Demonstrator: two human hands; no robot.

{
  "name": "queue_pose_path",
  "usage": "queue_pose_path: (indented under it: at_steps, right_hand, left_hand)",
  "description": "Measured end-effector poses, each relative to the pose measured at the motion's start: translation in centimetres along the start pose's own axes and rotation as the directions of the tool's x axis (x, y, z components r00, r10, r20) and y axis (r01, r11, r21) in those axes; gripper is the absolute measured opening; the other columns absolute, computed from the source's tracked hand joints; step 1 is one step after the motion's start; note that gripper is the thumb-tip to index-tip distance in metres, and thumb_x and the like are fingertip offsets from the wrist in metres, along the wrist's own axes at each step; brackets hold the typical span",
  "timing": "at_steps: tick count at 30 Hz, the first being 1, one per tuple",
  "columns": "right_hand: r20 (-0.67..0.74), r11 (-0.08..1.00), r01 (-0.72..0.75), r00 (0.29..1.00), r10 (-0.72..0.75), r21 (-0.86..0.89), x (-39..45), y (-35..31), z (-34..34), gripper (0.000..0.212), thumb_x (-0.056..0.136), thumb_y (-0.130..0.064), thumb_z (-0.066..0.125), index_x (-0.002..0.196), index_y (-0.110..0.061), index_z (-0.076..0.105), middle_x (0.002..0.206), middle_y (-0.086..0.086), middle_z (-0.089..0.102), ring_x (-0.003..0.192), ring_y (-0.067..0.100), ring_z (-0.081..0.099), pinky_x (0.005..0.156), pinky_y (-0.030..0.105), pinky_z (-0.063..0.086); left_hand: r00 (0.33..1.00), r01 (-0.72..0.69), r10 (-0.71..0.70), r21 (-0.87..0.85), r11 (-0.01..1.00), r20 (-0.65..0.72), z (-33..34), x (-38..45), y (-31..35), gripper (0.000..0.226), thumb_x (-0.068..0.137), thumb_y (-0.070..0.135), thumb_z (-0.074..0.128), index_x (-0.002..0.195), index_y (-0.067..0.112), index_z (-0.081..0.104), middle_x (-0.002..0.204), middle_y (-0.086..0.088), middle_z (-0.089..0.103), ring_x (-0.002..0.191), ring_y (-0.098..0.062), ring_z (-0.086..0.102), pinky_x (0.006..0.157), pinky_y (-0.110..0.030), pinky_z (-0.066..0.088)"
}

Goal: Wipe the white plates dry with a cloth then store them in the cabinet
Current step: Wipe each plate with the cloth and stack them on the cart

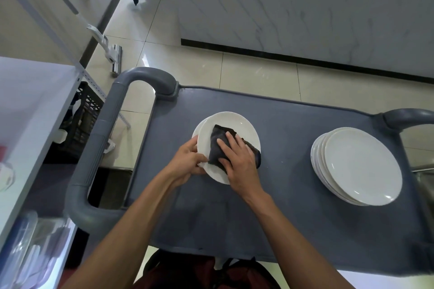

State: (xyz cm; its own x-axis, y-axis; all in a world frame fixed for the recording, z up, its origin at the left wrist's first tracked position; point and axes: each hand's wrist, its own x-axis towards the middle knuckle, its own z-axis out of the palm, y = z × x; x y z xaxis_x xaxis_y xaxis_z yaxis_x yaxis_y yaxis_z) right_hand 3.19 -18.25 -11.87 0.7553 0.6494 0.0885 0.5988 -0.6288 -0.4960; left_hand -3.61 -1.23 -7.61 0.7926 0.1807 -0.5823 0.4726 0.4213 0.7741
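Round white ceramic plate under the cloth (pixel 237 122) lies on the flat top of the grey plastic service cart (pixel 293 206), left of centre. It sits offset on a second white plate (pixel 195 129), of which only a crescent shows at the left edge — so a small stack of at least two here.

Dark grey folded cloth (pixel 217 145) lies on the upper plate's face, spilling over its right rim. Right hand (pixel 237 159) rests flat on top of it, fingers straight and spread, pressing down rather than clutching; a flat palm puts the cloth in broad contact with the glaze, which suits wiping. Left hand (pixel 187 159) is at the plate's near-left rim, fingers curled round the edge and thumb on the upper face, pinching it — judged to be steadying the plate so it does not slide or spin on the one below.

Step in hand, by judgement: drying the face of the top plate. Underside not visible, so its state cannot be told.

Larger stack of white round plates (pixel 361 166) stands well apart on the right end of the cart, several rims fanned out at its left side. Whether these are dried or waiting cannot be told.

Surroundings: curved grey cart handle (pixel 110 129) at the left end; white shelf unit (pixel 35 105) beyond it; cream tiled floor (pixel 234 70); marbled white wall panel (pixel 305 7). Storage not begun for the plates in view.
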Motion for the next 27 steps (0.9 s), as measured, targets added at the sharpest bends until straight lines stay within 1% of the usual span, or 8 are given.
queue_pose_path:
  at_steps: [2, 4, 7, 10, 16, 21, 25, 27]
  right_hand:
    - [0.036, 1.000, 0.002, 0.999, -0.002, -0.018, -0.3, -0.1, 0.0, 0.053, 0.097, -0.032, 0.042, 0.149, -0.026, 0.042, 0.162, 0.001, 0.030, 0.150, 0.028, 0.025, 0.116, 0.052, 0.030]
    - [0.067, 1.000, 0.007, 0.998, -0.005, -0.029, -0.6, 0.0, -0.1, 0.054, 0.097, -0.031, 0.038, 0.152, -0.027, 0.038, 0.164, -0.001, 0.025, 0.152, 0.027, 0.020, 0.117, 0.052, 0.027]
    - [0.086, 0.999, 0.026, 0.996, -0.023, -0.042, -1.1, 0.0, -0.3, 0.054, 0.098, -0.028, 0.042, 0.152, -0.028, 0.036, 0.164, -0.001, 0.024, 0.152, 0.027, 0.019, 0.116, 0.055, 0.028]
    - [0.096, 0.998, 0.034, 0.995, -0.028, -0.059, -1.7, -0.2, -0.8, 0.054, 0.099, -0.027, 0.042, 0.152, -0.030, 0.034, 0.165, -0.001, 0.022, 0.153, 0.028, 0.016, 0.116, 0.055, 0.027]
    - [0.004, 0.993, 0.048, 0.999, -0.048, -0.106, -2.5, -0.6, -2.9, 0.054, 0.097, -0.030, 0.038, 0.150, -0.030, 0.039, 0.163, 0.001, 0.027, 0.152, 0.028, 0.019, 0.115, 0.054, 0.027]
    - [-0.092, 0.989, -0.009, 0.996, -0.004, -0.146, -1.5, -1.2, -5.0, 0.053, 0.100, -0.031, 0.035, 0.153, -0.033, 0.033, 0.165, -0.002, 0.019, 0.154, 0.025, 0.011, 0.118, 0.049, 0.018]
    - [-0.160, 0.984, -0.045, 0.987, 0.018, -0.170, -0.8, -2.4, -6.7, 0.053, 0.101, -0.031, 0.033, 0.154, -0.034, 0.032, 0.166, -0.003, 0.018, 0.154, 0.023, 0.009, 0.119, 0.049, 0.016]
    - [-0.197, 0.984, -0.053, 0.980, 0.018, -0.171, -0.6, -3.0, -7.6, 0.053, 0.102, -0.033, 0.031, 0.154, -0.033, 0.033, 0.166, -0.002, 0.018, 0.154, 0.023, 0.009, 0.119, 0.050, 0.016]
  left_hand:
    - [0.998, -0.010, 0.011, -0.019, 1.000, 0.056, 0.0, -0.4, -0.4, 0.072, 0.085, -0.021, 0.051, 0.134, 0.031, 0.060, 0.121, -0.020, 0.067, 0.110, -0.040, 0.067, 0.088, -0.063, 0.056]
    - [0.997, -0.016, 0.018, -0.033, 0.999, 0.070, 0.0, -0.7, -0.8, 0.075, 0.085, -0.023, 0.050, 0.137, 0.030, 0.059, 0.122, -0.022, 0.066, 0.112, -0.041, 0.066, 0.089, -0.063, 0.055]
    - [0.997, -0.030, 0.034, -0.070, 0.997, 0.069, 0.3, -1.1, -1.3, 0.076, 0.081, -0.026, 0.048, 0.135, 0.025, 0.061, 0.123, -0.026, 0.065, 0.112, -0.043, 0.065, 0.090, -0.065, 0.054]
    - [0.998, -0.035, 0.040, -0.082, 0.996, 0.054, 0.8, -1.6, -1.7, 0.075, 0.078, -0.026, 0.045, 0.131, 0.023, 0.064, 0.121, -0.026, 0.066, 0.110, -0.042, 0.067, 0.089, -0.065, 0.055]
    - [0.991, -0.040, 0.046, -0.048, 0.998, 0.124, 2.0, -2.3, -0.7, 0.074, 0.076, -0.026, 0.043, 0.127, 0.022, 0.067, 0.123, -0.027, 0.065, 0.112, -0.045, 0.064, 0.087, -0.064, 0.056]
    - [0.973, -0.079, 0.077, -0.003, 0.997, 0.218, 3.8, -3.0, 1.3, 0.079, 0.077, -0.027, 0.040, 0.122, 0.031, 0.068, 0.114, -0.013, 0.072, 0.108, -0.035, 0.068, 0.077, -0.052, 0.060]
    - [0.954, -0.122, 0.114, 0.011, 0.992, 0.276, 4.8, -3.4, 2.5, 0.084, 0.075, -0.027, 0.039, 0.124, 0.035, 0.068, 0.118, -0.015, 0.071, 0.109, -0.034, 0.069, 0.079, -0.054, 0.058]
    - [0.945, -0.143, 0.130, 0.022, 0.989, 0.300, 5.2, -3.6, 2.9, 0.083, 0.075, -0.026, 0.039, 0.126, 0.033, 0.067, 0.118, -0.016, 0.071, 0.107, -0.033, 0.070, 0.079, -0.054, 0.058]
